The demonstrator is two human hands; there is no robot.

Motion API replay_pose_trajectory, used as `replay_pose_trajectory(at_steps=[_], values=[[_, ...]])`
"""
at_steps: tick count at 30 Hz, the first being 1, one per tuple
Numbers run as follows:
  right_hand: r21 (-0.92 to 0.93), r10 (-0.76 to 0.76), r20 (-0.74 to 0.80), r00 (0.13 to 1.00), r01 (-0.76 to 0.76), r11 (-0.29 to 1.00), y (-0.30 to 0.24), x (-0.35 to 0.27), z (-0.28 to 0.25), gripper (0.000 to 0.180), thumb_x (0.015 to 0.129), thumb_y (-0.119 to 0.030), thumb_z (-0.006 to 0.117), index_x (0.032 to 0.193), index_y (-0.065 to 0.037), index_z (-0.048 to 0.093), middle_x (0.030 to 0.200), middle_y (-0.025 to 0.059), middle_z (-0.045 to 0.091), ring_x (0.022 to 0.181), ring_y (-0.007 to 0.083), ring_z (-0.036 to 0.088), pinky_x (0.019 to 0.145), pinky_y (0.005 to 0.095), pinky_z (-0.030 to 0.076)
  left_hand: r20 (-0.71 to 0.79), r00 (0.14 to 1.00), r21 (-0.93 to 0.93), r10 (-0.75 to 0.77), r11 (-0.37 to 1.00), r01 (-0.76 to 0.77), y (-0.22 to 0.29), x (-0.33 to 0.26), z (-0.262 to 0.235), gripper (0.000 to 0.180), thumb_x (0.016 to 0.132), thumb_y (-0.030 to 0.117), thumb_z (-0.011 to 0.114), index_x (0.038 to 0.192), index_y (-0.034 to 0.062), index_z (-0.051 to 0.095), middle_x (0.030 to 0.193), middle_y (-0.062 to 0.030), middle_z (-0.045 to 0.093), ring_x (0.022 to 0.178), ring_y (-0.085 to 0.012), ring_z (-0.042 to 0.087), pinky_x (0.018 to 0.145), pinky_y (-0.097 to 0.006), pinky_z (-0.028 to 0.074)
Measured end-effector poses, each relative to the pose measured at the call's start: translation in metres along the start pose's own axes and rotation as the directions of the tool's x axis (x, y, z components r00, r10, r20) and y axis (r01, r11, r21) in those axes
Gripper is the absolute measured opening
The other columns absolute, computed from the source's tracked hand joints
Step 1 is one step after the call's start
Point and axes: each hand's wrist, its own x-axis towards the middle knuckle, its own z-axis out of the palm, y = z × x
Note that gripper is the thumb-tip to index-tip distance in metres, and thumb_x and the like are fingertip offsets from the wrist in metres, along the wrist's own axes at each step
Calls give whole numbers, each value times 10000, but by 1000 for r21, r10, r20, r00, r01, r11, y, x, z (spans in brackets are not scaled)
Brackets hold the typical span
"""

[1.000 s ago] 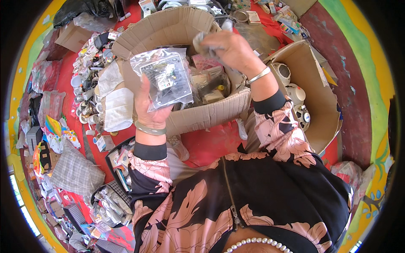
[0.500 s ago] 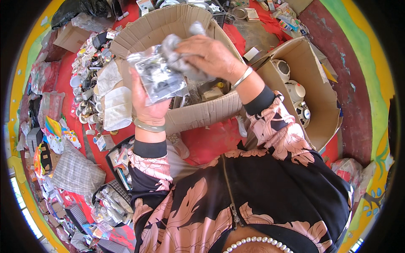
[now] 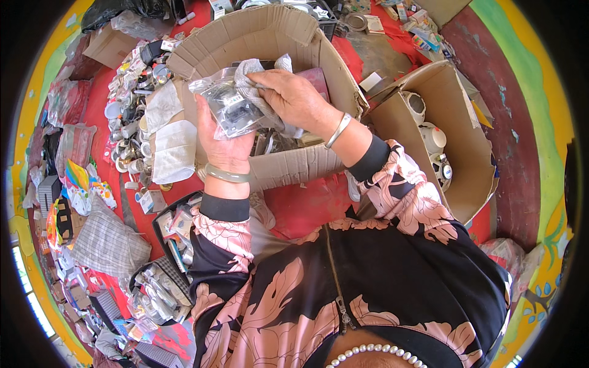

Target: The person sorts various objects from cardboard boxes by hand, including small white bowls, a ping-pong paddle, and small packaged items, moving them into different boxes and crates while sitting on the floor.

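My left hand (image 3: 224, 138) is closed under a clear plastic bag (image 3: 236, 116) with a dark item inside, whose kind I cannot make out. A crumpled grey cloth (image 3: 250, 83) is gripped in my right hand (image 3: 291, 98), its folds lying against the bag's upper right side. Both hands are over the near part of a large open cardboard box (image 3: 294, 165). Inside that box lie a reddish flat thing (image 3: 316, 81) and other packed items, partly hidden by my hands.
To the right stands a second cardboard box (image 3: 469, 141) with white rounded items (image 3: 432, 138). White cloths (image 3: 173, 150) hang at the large box's left side, beside a pile of small jars and lids (image 3: 126, 132). Lower left are black baskets (image 3: 164, 236) of packets and a checked cloth bundle (image 3: 113, 239).
The bag and both hands have moved slightly down. My right hand has drawn the cloth across the bag, and the bag's tilt differs a little.
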Motion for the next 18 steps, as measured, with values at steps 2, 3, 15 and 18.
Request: replay_pose_trajectory(at_steps=[2, 3, 15, 18], values=[[6, -1, -6, 1000, 1, 1000, -9, -5, 7, 286, 777, -22, 514, 1057, 19, 554, 928, 201, 591, 880, 357, 558, 766, 385, 456, -56, 996, 13, 75, 997, -75, 2, 3, -2, 547, 889, 475, 390, 1195, 25, 448, 1179, -137, 513, 1092, -297, 484, 950, -448, 364], [2, -41, -30, 999, 41, 999, -19, -6, 12, 276, 777, -54, 524, 1043, 14, 562, 929, 196, 594, 874, 358, 559, 766, 393, 456, -56, 989, 45, 137, 990, -135, 8, 3, -3, 561, 889, 486, 380, 1196, 21, 439, 1170, -140, 512, 1085, -306, 485, 946, -450, 367], [561, 152, 300, 942, -303, 770, -59, -7, -19, 287, 785, -22, 549, 1068, -13, 597, 1024, 89, 631, 865, 123, 586, 753, 260, 470, -30, 990, -11, 136, 991, -137, 19, 5, -16, 724, 799, 624, 421, 1229, 41, 416, 1157, -188, 498, 1117, -403, 433, 950, -567, 323], [617, 494, -82, 866, -345, 707, -32, 10, -38, 319, 804, -45, 560, 1121, -9, 565, 1071, 76, 615, 905, 91, 557, 792, 240, 456, -20, 988, -30, 151, 988, -152, 13, 3, -4, 667, 803, 592, 457, 1227, 78, 426, 1172, -153, 501, 1111, -389, 446, 948, -535, 344]])
